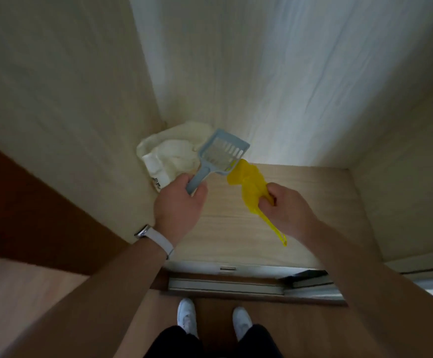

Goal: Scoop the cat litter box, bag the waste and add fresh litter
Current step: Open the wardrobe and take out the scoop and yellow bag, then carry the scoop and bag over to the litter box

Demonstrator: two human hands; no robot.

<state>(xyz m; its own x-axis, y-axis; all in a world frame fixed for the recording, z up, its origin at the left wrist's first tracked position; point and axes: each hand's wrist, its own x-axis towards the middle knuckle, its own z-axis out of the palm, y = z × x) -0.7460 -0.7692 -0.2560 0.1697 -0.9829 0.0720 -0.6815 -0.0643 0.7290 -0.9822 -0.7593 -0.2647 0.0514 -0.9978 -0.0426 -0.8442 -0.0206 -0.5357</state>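
Scoop (pixel 223 153) gripped by left hand (pixel 179 208); right hand (pixel 285 208) grips yellow bag (pixel 249 182). Black writing on white sack (pixel 169 153) is too blurry.

Pale wood-grain walls (pixel 55 73), light wooden floor (pixel 313 202) — metal door track (pixel 223 285)

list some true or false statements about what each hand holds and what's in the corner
1. The left hand grips the blue scoop by its handle. True.
2. The right hand is empty. False: it holds a yellow bag.
3. The scoop is heaped with litter. False: its slotted pan looks empty.
4. A pale sack lies in the corner beyond the scoop. True.
5. The watch sits on the right wrist. False: it is on the left wrist.
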